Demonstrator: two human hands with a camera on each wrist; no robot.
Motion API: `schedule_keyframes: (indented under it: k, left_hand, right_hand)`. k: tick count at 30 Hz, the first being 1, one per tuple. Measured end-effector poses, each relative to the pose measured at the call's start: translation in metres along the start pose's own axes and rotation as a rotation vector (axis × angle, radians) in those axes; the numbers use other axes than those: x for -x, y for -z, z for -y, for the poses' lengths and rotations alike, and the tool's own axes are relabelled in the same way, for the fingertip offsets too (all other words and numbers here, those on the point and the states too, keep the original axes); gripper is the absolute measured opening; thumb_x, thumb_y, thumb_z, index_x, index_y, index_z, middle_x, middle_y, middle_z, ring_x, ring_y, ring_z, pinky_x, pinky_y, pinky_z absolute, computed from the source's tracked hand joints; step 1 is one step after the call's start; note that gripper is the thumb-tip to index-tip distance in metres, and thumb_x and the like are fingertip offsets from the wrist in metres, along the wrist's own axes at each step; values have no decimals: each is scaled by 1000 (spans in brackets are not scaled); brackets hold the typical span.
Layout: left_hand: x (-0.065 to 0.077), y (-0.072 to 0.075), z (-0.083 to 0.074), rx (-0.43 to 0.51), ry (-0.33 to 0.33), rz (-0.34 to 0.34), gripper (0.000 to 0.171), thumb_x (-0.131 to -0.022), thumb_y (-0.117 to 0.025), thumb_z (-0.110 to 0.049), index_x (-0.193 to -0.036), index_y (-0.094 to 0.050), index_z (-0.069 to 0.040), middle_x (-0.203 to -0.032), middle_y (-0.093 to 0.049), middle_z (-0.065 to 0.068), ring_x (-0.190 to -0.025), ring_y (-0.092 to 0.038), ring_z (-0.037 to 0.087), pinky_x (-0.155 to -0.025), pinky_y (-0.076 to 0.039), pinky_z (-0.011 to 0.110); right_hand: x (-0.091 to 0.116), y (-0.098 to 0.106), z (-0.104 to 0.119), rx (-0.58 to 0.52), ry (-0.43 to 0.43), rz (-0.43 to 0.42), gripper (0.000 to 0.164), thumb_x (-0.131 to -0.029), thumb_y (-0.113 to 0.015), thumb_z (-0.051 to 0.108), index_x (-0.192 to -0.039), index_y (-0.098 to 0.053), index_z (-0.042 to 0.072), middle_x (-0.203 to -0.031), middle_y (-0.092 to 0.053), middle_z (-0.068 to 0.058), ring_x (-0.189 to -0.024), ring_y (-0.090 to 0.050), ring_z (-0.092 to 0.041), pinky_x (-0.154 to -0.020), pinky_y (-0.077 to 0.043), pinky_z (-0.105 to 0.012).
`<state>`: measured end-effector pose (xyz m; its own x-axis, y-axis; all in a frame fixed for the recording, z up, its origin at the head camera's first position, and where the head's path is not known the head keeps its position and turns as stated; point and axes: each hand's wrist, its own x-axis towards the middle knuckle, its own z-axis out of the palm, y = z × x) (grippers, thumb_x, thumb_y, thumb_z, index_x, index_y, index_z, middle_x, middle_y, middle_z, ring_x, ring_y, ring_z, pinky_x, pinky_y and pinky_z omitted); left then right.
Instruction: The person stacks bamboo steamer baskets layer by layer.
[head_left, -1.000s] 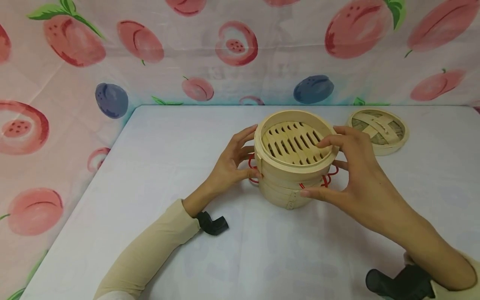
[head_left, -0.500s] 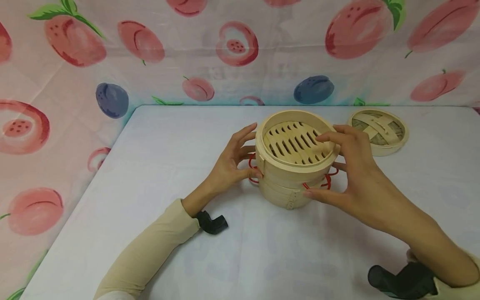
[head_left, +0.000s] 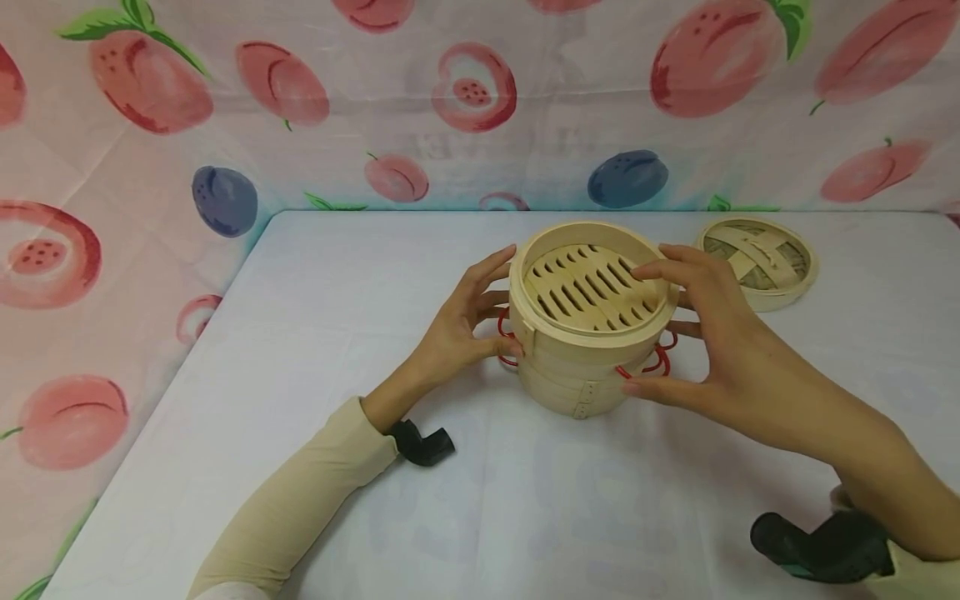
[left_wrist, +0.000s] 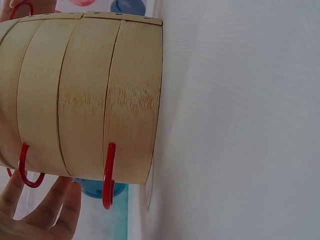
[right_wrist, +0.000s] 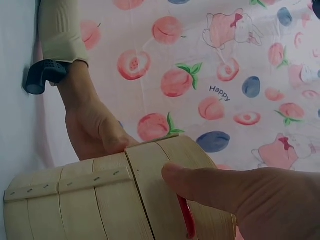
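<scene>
A round bamboo steamer (head_left: 577,354) of stacked tiers stands upright on the white table, its slatted top tier (head_left: 585,287) uncovered. Red loop handles (left_wrist: 108,175) stick out from its sides. At the steamer's left side, my left hand (head_left: 457,329) holds the wall between thumb and fingers; in the left wrist view its fingertips (left_wrist: 70,200) reach the far side. My right hand (head_left: 720,342) grips the top tier from the right, index finger over the rim and thumb low by a red handle. That thumb (right_wrist: 200,185) lies against the wall in the right wrist view.
A woven bamboo lid (head_left: 757,258) lies on the table (head_left: 337,292) at the back right, just behind my right hand. Curtains (head_left: 300,167) printed with peaches stand along the back and left. Dark wrist mounts (head_left: 423,446) stick out from both sleeves.
The top tier has turned a little, its front seam and near red handle shifting right. My right hand has moved slightly right with it; the left hand has stayed nearly still.
</scene>
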<state>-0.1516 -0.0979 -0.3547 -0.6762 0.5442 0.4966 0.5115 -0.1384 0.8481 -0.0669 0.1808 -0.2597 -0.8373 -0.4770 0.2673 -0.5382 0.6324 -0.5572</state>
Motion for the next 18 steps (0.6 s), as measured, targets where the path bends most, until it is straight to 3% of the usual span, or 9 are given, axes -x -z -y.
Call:
schedule_keyframes:
  k: [2, 5, 9, 14, 18]
  left_hand:
    - [0, 0, 0, 3, 2, 2, 91, -74, -75, -37, -150, -26, -31, -144, -38, 11, -115, -55, 30, -96, -45, 45]
    - [0, 0, 0, 1, 2, 1, 85, -78, -73, -42, -149, -27, -38, -144, -38, 11, -116, -55, 31, -96, -45, 45]
    - [-1, 1, 0, -17, -9, -6, 79, -83, -68, -46, -150, -28, -32, -146, -38, 10, -116, -55, 30, -96, -45, 45]
    - [1, 1, -1, -37, -31, -15, 75, -89, -62, -45, -148, -29, -12, -151, -32, 6, -122, -51, 28, -96, -44, 45]
    - [1, -1, -3, -50, -31, -32, 70, -90, -61, -43, -145, -33, -9, -150, -34, 7, -123, -50, 29, -94, -44, 49]
  right_hand:
    - [0, 1, -2, -4, 19, 5, 107, -64, -91, 16, -146, -23, 15, -149, -18, -10, -130, -34, -31, -87, -48, -49]
    - [-1, 3, -5, -16, 51, 9, 110, -63, -91, 13, -147, -21, 15, -150, -19, -8, -126, -39, -30, -92, -48, -29]
    - [-1, 6, -9, -34, 75, 24, 110, -64, -90, 10, -148, -20, 16, -152, -19, -5, -123, -43, -28, -92, -36, -6]
    - [-2, 10, -12, -42, 91, 47, 105, -67, -88, 10, -148, -24, 19, -154, -19, -5, -127, -41, -27, -92, -35, -6]
    - [-1, 12, -14, -53, 65, 65, 100, -69, -87, 11, -148, -26, 24, -155, -19, -3, -130, -39, -27, -92, -35, -5]
